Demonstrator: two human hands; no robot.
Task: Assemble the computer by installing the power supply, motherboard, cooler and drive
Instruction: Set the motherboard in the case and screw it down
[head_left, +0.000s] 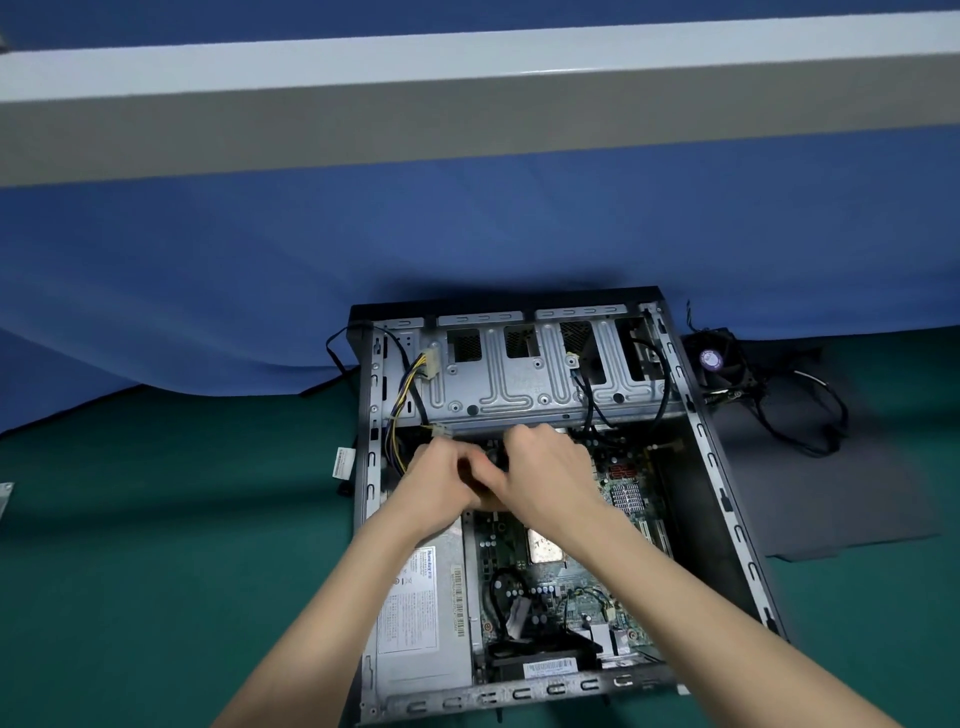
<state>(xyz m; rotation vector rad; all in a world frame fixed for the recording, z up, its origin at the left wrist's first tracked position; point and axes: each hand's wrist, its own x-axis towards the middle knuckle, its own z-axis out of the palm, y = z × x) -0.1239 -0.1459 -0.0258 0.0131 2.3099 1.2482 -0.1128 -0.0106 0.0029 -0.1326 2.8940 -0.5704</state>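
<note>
Motherboard (550, 582) between power supply (421, 623), case wall (723, 496).

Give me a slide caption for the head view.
Left hand and right hand meet over the motherboard in the open case, power supply alongside, cooler lying outside.

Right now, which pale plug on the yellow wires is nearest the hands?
The lower plug, right beside the left hand; the upper plug hangs farther away, against the metal drive cage.
</note>
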